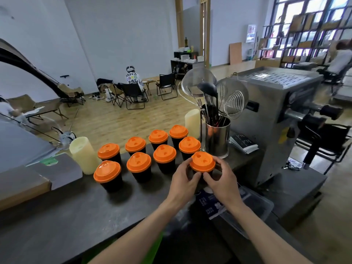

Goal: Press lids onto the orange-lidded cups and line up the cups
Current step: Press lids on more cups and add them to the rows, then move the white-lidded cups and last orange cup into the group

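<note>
Several black cups with orange lids [139, 162] stand in two slanted rows on the dark counter [76, 216]. One more black cup with an orange lid [202, 161] sits at the near right end of the rows. My left hand [183, 181] grips it from the left and my right hand [221, 180] from the right, fingers curled around the lid's rim and the cup's body. The cup's dark body is mostly hidden behind my fingers.
A steel utensil holder [217, 139] with strainers stands just behind the held cup. A grey machine [274, 119] fills the right. Two cream cylinders [83, 155] [192, 121] flank the rows. A clear container [253, 202] with a dark packet lies under my right wrist.
</note>
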The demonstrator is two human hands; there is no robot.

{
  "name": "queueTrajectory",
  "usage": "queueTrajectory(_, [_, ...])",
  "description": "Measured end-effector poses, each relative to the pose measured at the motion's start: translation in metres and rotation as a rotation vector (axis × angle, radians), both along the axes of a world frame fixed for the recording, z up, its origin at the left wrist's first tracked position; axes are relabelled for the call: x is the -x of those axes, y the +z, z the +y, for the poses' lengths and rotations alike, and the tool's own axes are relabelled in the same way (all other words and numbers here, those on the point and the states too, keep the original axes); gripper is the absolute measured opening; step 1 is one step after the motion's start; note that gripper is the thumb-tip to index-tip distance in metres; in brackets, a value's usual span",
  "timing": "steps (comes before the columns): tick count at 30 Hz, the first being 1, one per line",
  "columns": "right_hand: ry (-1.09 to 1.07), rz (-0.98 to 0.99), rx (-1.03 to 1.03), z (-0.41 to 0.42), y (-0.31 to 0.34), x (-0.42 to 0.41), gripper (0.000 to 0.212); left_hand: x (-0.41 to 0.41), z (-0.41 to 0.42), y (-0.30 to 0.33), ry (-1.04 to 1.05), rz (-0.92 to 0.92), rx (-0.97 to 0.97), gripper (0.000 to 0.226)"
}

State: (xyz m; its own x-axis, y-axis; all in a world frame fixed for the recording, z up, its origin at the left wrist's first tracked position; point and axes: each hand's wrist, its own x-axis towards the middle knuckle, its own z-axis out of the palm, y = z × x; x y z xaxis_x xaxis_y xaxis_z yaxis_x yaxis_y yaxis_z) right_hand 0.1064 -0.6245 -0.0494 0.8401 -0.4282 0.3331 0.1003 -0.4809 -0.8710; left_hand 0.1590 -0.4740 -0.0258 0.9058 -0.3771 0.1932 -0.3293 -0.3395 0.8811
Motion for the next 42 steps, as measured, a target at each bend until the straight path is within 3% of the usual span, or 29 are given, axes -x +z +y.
queueTrajectory(9, [0.002,0.006,0.019,-0.009,-0.009,-0.009,0.064,-0.007,-0.006,-0.003,0.008,0.015,-0.009,0.057])
queueTrajectory(14, [-0.086,-0.056,0.058,-0.005,-0.008,-0.001,0.069,-0.006,-0.001,-0.003,0.031,-0.006,-0.054,0.067])
queueTrajectory(17, [-0.124,-0.228,0.153,0.009,-0.002,0.001,0.045,-0.004,0.016,-0.003,0.072,-0.091,-0.127,0.063])
queueTrajectory(20, [-0.008,-0.365,0.286,0.038,0.009,-0.007,0.020,0.000,0.049,0.005,0.149,-0.277,-0.332,0.052])
queueTrajectory(25, [0.229,-0.362,0.335,0.128,0.020,-0.034,0.012,0.008,0.141,0.019,0.281,-0.446,-0.587,0.046])
queueTrajectory(42, [0.793,-0.327,0.223,0.551,0.018,-0.045,0.018,0.089,0.559,0.020,0.850,-0.257,-0.712,0.045])
